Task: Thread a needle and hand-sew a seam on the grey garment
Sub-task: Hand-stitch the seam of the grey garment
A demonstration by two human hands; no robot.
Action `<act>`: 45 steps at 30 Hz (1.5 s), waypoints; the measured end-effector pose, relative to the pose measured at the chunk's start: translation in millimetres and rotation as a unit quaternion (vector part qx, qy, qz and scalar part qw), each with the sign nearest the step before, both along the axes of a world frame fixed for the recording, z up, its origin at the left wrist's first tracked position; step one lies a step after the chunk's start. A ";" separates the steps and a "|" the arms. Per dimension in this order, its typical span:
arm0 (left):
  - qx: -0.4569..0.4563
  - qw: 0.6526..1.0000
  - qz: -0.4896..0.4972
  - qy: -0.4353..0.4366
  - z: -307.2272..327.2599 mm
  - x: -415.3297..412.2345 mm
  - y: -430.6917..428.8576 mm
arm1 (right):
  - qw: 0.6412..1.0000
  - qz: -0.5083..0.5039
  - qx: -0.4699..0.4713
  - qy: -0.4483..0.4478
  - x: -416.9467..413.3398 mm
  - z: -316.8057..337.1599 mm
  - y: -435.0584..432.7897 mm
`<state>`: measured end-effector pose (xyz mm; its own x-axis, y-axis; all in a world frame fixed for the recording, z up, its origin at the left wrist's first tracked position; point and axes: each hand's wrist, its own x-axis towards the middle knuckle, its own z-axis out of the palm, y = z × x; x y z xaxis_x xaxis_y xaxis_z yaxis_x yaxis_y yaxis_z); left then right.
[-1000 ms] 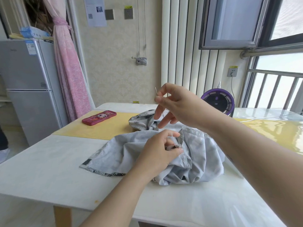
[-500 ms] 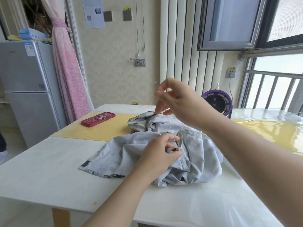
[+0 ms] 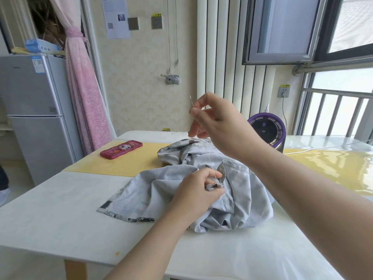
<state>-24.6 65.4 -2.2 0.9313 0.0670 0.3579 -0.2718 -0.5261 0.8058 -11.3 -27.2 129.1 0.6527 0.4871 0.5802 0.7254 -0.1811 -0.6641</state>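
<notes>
Your right hand (image 3: 218, 126) is pinching the thin needle (image 3: 191, 101) between its fingers (image 3: 194, 112), above the grey garment (image 3: 248, 201) heaped limp on the bench (image 3: 50, 219). Your left hand (image 3: 198, 188) is clamping the garment's fold at the seam; the soft cloth is likely shifting easily, so grip close there.

crumpled grey garment (image 3: 238, 190) on table, needle (image 3: 191, 100) raised, thread (image 3: 211, 160) taut.

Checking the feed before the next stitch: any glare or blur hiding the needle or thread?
Head view: needle crisp against the pale wall; thread faint over the grey garment; window glare on the table at right; left hand and right hand sharp; wide-angle bends frame edges.
</notes>
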 end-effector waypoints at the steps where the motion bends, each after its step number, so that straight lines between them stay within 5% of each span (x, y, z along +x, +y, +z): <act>1: 0.001 1.000 0.001 -0.001 0.0 0.2 -0.3 | 1.000 0.001 0.007 -0.001 -0.2 0.7 0.0; 12: 0.004 1.000 -0.001 -0.007 -2.2 4.2 0.0 | 0.992 0.039 0.111 0.038 -2.9 5.2 -1.3; 23: -0.115 0.992 -0.050 0.028 2.7 6.6 14.5 | 0.952 0.060 0.257 0.158 9.1 -6.7 -14.6; 26: -0.129 0.990 -0.048 0.015 3.9 5.0 15.5 | 0.971 0.033 0.173 0.163 16.4 -15.3 -20.2; 31: -0.145 0.988 -0.061 0.007 7.3 3.0 12.3 | 0.995 -0.029 -0.096 0.017 20.6 -34.5 -28.9; 38: -0.173 0.981 -0.081 0.046 10.5 1.6 9.8 | 0.918 -0.045 -0.375 -0.122 29.9 -38.6 -40.6; 45: -0.148 0.985 -0.052 0.069 12.4 1.9 10.8 | 0.876 -0.083 -0.438 -0.183 37.5 -28.2 -49.5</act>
<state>-22.7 76.2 10.3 0.9773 0.0515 0.2055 -0.1879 -0.2372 0.9531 26.2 -76.7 100.9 0.6048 0.7665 0.2163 0.7762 -0.6280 0.0551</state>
